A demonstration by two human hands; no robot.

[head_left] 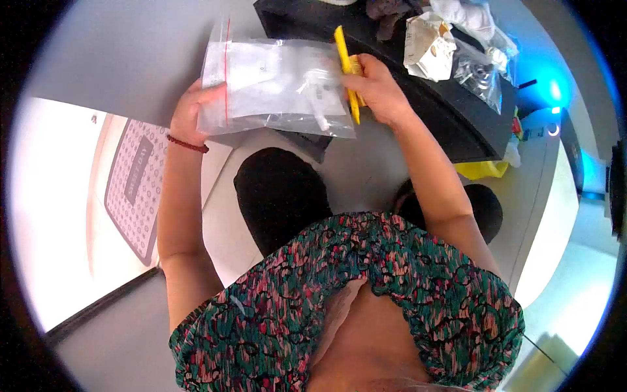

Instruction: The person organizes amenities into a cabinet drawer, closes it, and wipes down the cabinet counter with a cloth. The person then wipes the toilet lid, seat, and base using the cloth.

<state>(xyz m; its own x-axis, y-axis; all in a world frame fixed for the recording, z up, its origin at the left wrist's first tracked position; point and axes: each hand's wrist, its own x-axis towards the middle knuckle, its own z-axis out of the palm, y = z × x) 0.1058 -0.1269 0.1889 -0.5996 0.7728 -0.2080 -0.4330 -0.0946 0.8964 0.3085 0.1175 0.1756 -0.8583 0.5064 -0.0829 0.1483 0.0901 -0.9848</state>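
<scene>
A clear zip bag (281, 78) with a red strip near its left end is held up in front of me, with white sheets and some small white pieces showing inside. My left hand (192, 111) is closed on its left end, the thumb lying over the red strip. On the other side my right hand (382, 88) grips a yellow plastic piece (343, 49), long and narrow with a wider part under the fingers. It stands against the right edge of the bag; its exact kind is not clear. Whether the right fingers also pinch the bag cannot be seen.
A black bench-like surface (450, 124) at the upper right bears a crumpled paper package (428, 49) and clear plastic bags (480, 75). Below it lies a yellow bag (483, 170). A patterned mat (134, 189) lies on the floor at left. A blue light (555, 90) glows at right.
</scene>
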